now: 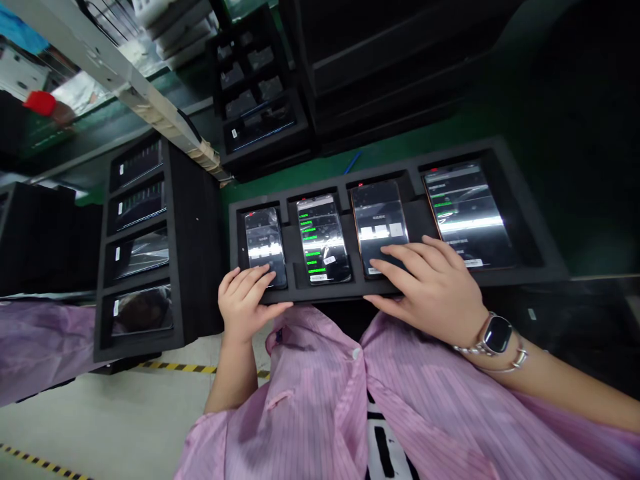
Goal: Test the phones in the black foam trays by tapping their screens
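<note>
A black foam tray [293, 290] lies in front of me with several lit smartphones in its slots. My left hand [245, 300] rests over the lower end of the leftmost phone [263, 230], fingers spread, thumb along the tray's near edge. Over the lower part of the third phone [377, 200] my right hand [433, 283] reaches with fingers apart, its fingertips at the screen. Between the hands, the second phone [323, 233] shows lines of green text. The rightmost phone [467, 207] also shows green lines, and my right hand covers its lower left part.
To the left stands a stack of black trays [177, 267] with phones in the top one. Another tray [260, 143] sits behind, near a pale metal post [145, 107]. A blue pen-like stick [353, 162] lies on the green bench top [320, 170]. A person's purple sleeve [47, 340] shows at left.
</note>
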Demonstrator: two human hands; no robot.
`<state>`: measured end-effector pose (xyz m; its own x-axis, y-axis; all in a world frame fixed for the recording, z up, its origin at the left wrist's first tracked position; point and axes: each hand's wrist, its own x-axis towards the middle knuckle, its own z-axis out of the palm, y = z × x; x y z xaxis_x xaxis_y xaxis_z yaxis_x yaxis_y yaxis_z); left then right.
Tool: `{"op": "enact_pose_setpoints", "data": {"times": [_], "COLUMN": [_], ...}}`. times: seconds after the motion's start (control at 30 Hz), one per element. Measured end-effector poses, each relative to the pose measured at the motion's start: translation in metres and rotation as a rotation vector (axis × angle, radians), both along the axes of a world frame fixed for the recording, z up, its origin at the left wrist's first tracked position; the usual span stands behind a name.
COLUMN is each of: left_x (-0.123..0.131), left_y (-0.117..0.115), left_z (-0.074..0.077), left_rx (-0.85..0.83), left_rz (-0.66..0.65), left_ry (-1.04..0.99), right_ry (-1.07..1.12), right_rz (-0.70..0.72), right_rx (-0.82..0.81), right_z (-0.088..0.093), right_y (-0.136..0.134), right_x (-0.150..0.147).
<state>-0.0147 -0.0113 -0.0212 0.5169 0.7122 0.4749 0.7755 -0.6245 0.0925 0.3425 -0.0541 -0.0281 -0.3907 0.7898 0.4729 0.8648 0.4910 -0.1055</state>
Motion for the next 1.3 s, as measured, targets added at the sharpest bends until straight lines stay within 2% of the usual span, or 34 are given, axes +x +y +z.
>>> {"op": "enact_pose_setpoints", "data": {"times": [0.33,0.47,0.57,0.63,0.7,0.8,0.9,1.03,1.17,1.3], "left_x": [0.000,-0.002,-0.003,-0.002,0.001,0.008,0.012,0.010,0.008,0.010], "left_y": [-0.001,-0.002,-0.003,-0.004,-0.003,0.000,0.003,0.005,0.007,0.008], "left_z": [-0.002,-0.005,-0.005,-0.004,-0.001,0.003,0.007,0.008,0.006,0.005], "left_rx": [-0.024,-0.081,-0.083,-0.086,-0.146,-0.298,-0.366,-0.348,-0.317,-0.314], "left_rz": [0.026,0.064,0.072,0.148,0.286,0.438,0.481,0.468,0.422,0.444], "left_ry": [-0.002,0.004,-0.052,-0.160,-0.224,-0.166,-0.108,-0.111,-0.150,-0.141], "right_ry": [0.000,-0.003,-0.005,-0.007,0.008,0.089,0.137,0.092,0.170,0.172], "right_rz": [-0.013,-0.004,-0.004,-0.005,-0.012,-0.011,0.024,0.028,-0.005,-0.195], "right_rx": [-0.022,-0.025,-0.027,-0.040,-0.067,-0.135,-0.187,-0.263,-0.206,-0.158], "right_z": [-0.001,-0.002,-0.003,-0.001,0.001,0.004,0.005,0.005,0.010,0.006], "right_y": [-0.001,-0.001,-0.002,-0.003,-0.004,0.000,0.008,0.015,0.003,-0.015], "right_x": [0.002,0.002,0.002,0.002,0.003,0.000,-0.007,-0.012,0.012,0.053]}}
